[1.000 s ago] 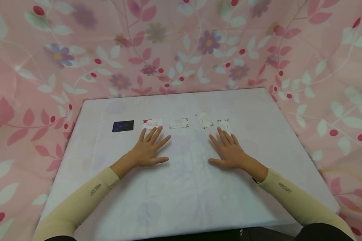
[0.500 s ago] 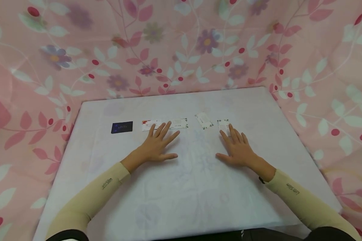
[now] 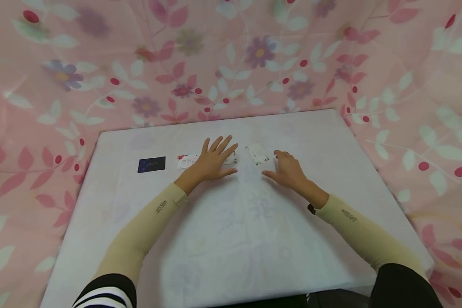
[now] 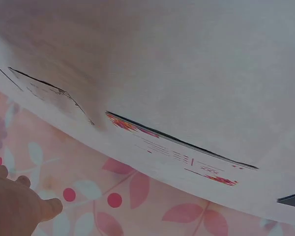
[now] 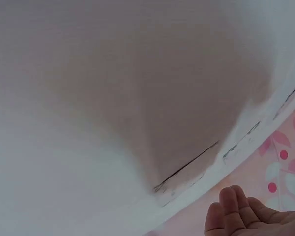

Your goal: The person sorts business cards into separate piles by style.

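My left hand point(image 3: 209, 164) hovers with spread fingers over a white leaf-bordered card point(image 3: 232, 159), covering most of it. Just left lies a white card with red flowers point(image 3: 185, 161), its right part hidden by that hand; the left wrist view shows this red-flowered card point(image 4: 182, 156) flat on the cloth. My right hand point(image 3: 288, 171) reaches over another white card, almost wholly hidden beneath it. Its fingers bend loosely in the right wrist view, and the hand point(image 5: 250, 216) holds nothing there. Between the hands lies a tilted white card with green leaves point(image 3: 257, 153).
A dark blue card point(image 3: 152, 164) lies at the left end of the row. White cloth covers the table point(image 3: 223, 239). A pink floral curtain point(image 3: 231, 55) hangs behind the far edge and along both sides.
The left hand has moved right and farther forward, from the red-flowered card to the leaf-bordered one. The right hand shifted right, then back left and forward, its fingers now bent.
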`<act>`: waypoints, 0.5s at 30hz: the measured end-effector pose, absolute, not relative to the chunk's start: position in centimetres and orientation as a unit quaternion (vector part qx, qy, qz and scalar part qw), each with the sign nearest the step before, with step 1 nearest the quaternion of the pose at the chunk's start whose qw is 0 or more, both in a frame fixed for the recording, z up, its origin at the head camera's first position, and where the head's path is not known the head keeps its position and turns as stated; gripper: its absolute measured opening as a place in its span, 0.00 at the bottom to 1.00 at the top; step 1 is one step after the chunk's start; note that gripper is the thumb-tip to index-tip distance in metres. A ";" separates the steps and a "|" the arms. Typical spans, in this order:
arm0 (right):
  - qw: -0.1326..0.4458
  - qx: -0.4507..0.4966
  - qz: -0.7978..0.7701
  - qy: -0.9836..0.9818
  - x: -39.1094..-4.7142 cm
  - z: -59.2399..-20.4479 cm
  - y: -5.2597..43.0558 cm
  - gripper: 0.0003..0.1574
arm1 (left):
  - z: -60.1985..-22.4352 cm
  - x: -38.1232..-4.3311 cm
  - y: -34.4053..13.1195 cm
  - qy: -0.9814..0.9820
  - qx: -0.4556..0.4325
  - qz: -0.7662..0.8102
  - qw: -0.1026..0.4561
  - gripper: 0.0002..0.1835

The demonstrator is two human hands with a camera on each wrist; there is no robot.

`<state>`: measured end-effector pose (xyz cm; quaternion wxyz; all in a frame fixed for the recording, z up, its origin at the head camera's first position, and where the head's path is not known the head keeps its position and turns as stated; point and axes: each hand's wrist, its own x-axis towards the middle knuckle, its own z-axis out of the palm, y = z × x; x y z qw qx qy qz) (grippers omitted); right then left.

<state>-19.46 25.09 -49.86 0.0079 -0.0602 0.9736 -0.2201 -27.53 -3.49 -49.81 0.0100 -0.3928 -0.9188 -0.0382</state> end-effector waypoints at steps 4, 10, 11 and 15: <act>0.019 -0.039 -0.238 0.970 -21.3 -50.1 23.2 0.49 | -49.6 -28.9 -2.6 -0.925 -0.379 -0.025 -0.005 0.45; 0.023 -0.012 -0.239 0.971 -23.7 -50.2 21.5 0.43 | -49.3 -30.2 -0.9 -0.925 -0.378 -0.015 -0.042 0.42; 0.024 -0.007 -0.232 0.972 -23.9 -50.2 21.4 0.42 | -49.3 -30.3 -0.5 -0.924 -0.379 -0.016 -0.048 0.41; 0.047 0.020 -0.210 0.976 -24.8 -50.2 21.1 0.40 | -49.4 -31.0 1.1 -0.922 -0.380 -0.011 -0.069 0.37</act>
